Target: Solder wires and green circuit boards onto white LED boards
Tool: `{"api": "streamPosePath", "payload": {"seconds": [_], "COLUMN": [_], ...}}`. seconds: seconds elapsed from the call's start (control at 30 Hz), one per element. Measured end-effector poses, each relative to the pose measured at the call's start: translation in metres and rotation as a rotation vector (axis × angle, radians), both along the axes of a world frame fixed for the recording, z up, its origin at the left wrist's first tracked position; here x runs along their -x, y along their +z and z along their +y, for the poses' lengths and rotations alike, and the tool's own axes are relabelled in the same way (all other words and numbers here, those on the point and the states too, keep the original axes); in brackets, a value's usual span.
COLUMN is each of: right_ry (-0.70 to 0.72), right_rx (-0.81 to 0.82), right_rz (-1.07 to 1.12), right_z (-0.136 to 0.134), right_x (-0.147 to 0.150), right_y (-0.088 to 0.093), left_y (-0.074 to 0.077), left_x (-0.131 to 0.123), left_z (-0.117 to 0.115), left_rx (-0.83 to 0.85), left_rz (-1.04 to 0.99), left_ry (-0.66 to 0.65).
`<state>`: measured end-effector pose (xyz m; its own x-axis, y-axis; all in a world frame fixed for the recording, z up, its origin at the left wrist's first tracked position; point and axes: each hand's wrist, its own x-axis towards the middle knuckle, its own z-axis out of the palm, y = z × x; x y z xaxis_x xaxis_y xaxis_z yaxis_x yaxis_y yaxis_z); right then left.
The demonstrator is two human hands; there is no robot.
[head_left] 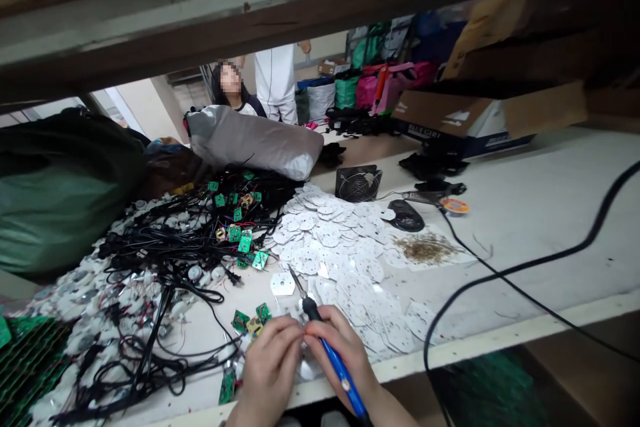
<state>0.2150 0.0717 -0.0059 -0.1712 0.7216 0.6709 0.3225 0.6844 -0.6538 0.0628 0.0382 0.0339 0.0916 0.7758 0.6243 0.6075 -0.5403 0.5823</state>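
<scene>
My right hand (347, 353) holds a blue-handled soldering iron (333, 353) like a pen, its thin tip pointing up and left. My left hand (270, 367) pinches a small part (301, 337), too hidden by my fingers to identify, close to my right fingertips. Small green circuit boards (249, 323) lie just beyond my left hand. A white hexagonal plate (283, 283) sits near the iron's tip, beside a large heap of white perforated plates (325, 247). A tangle of black wires (175, 260) with more green boards spreads to the left.
A wooden shelf beam (250, 17) crosses overhead. On the white bench are a small fan (359, 183), a solder spool (454, 207) and a black cable (525, 267). A grey cushion (255, 140), a green sack (60, 193) and cardboard boxes (465, 113) stand beyond, with two people (274, 80) farther back.
</scene>
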Motion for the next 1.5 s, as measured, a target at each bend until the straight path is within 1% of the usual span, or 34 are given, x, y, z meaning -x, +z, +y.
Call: {"api": "streamPosePath", "payload": {"seconds": [0.1, 0.2, 0.3, 0.37, 0.47, 0.53, 0.63, 0.7, 0.77, 0.83, 0.97, 1.03, 1.13, 1.23, 1.33, 1.5], "right_ry": [0.023, 0.038, 0.044, 0.031, 0.01, -0.008, -0.054, -0.071, -0.07, -0.076, -0.077, -0.069, -0.052, -0.024, -0.032, -0.064], "right_rx": [0.046, 0.057, 0.045, 0.022, -0.003, -0.031, -0.075, -0.104, -0.123, -0.107, -0.08, -0.082, -0.047, 0.072, 0.143, 0.21], "right_rz": [0.01, 0.019, 0.026, 0.039, 0.012, -0.021, -0.056, -0.066, -0.056, -0.033, 0.023, 0.073, 0.143, 0.193, 0.274, 0.323], "right_z": [-0.003, -0.005, -0.004, -0.003, -0.002, -0.002, -0.003, -0.004, -0.006, -0.008, -0.011, -0.013, -0.021, -0.031, -0.039, -0.049], "right_x": [0.0, 0.0, 0.0, 0.001, 0.002, 0.002, 0.001, -0.002, -0.006, -0.011, -0.025, -0.032, -0.042, -0.048, -0.051, -0.054], "right_y": [0.006, 0.006, -0.003, -0.012, -0.022, -0.023, -0.017, -0.01, -0.004, -0.001, 0.001, 0.003, 0.005, 0.005, 0.002, -0.01], "left_y": [0.006, 0.003, -0.005, -0.008, -0.005, -0.001, 0.006, 0.007, 0.006, 0.002, -0.007, -0.008, -0.006, -0.005, -0.006, -0.008], "left_x": [-0.002, 0.0, 0.004, 0.005, 0.004, 0.002, 0.0, 0.0, 0.0, 0.002, 0.005, 0.003, -0.004, -0.008, -0.008, -0.008], "left_z": [0.001, 0.001, 0.0, 0.0, 0.0, 0.0, 0.001, 0.001, 0.001, -0.001, -0.006, -0.009, -0.015, -0.018, -0.018, -0.018], "left_rx": [0.121, 0.228, 0.331, 0.364, 0.316, 0.285, 0.29, 0.283, 0.251, 0.2, 0.095, 0.081, 0.153, 0.304, 0.41, 0.432], "left_rz": [-0.108, -0.178, -0.232, -0.233, -0.198, -0.186, -0.162, -0.11, -0.031, 0.078, 0.304, 0.364, 0.389, 0.399, 0.382, 0.349], "left_ry": [-0.016, -0.036, -0.042, -0.035, -0.005, 0.005, 0.02, 0.048, 0.075, 0.1, 0.164, 0.196, 0.204, 0.154, 0.137, 0.153]}}
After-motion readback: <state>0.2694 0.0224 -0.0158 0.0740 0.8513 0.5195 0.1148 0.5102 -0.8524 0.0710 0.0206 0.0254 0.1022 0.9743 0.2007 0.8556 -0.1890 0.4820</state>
